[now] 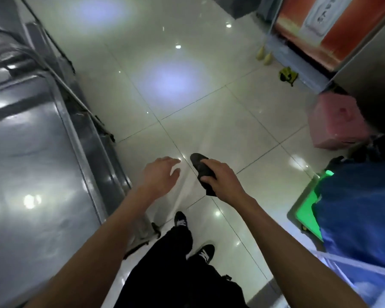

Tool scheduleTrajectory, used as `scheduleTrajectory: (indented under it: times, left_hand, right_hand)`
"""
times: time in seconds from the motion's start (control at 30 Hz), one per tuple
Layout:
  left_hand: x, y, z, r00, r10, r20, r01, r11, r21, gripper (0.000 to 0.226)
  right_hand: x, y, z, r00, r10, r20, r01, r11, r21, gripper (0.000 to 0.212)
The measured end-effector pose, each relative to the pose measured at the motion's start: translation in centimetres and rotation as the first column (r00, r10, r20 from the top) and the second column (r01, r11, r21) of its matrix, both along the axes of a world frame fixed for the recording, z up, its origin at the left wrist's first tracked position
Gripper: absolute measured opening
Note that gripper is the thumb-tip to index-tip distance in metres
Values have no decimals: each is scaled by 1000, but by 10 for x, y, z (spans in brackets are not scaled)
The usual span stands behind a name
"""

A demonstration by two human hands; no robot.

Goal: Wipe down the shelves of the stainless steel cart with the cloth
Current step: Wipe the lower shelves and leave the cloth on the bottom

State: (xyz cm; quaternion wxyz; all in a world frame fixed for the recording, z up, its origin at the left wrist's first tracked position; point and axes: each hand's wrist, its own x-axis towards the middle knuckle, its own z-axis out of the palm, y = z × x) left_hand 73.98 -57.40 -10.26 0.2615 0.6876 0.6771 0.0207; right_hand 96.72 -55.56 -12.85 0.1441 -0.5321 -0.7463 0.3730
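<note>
A person stands beside the steel cart (31, 163), right hand (220, 174) clamped round a dark, bunched cloth (201, 168) held just right of the cart; left hand (162, 174) hovers, fingers loosely apart; wiping looks about to begin; next the cloth must reach the cart's shiny top shelf.

Seen from above, the right hand (220, 176) gripped a dark cloth (201, 168) over the tiled floor (209, 103); the left hand (162, 172) hung relaxed beside the steel cart (31, 152).
</note>
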Motion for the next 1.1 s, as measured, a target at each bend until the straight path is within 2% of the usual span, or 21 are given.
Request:
scheduleTrajectory:
  times: [0.27,0.43,0.63,0.8,1.0,1.1]
  left_hand:
    - [-61,68,-14,956,284,68,-285,959,-7,41]
    - [-90,101,-6,911,403,86,-405,914,11,40]
    - [-116,124,-13,821,566,77,-567,824,-12,40]
    - [-121,144,-33,670,740,58,-739,672,-48,40]
    - [-87,171,-41,397,917,16,-909,396,-131,39]
    - [-69,172,-41,224,973,47,-959,229,-167,42]
  right_hand:
    - [-70,127,-1,960,274,59,-275,962,3,50]
    - [-110,188,6,925,373,72,-375,927,7,50]
    - [-161,247,-3,828,558,53,-557,830,-18,49]
    - [-196,307,-32,675,737,41,-734,676,-63,48]
    - [-233,371,-59,442,897,-6,-889,437,-137,49]
    - [-248,383,-71,338,941,9,-928,335,-162,51]
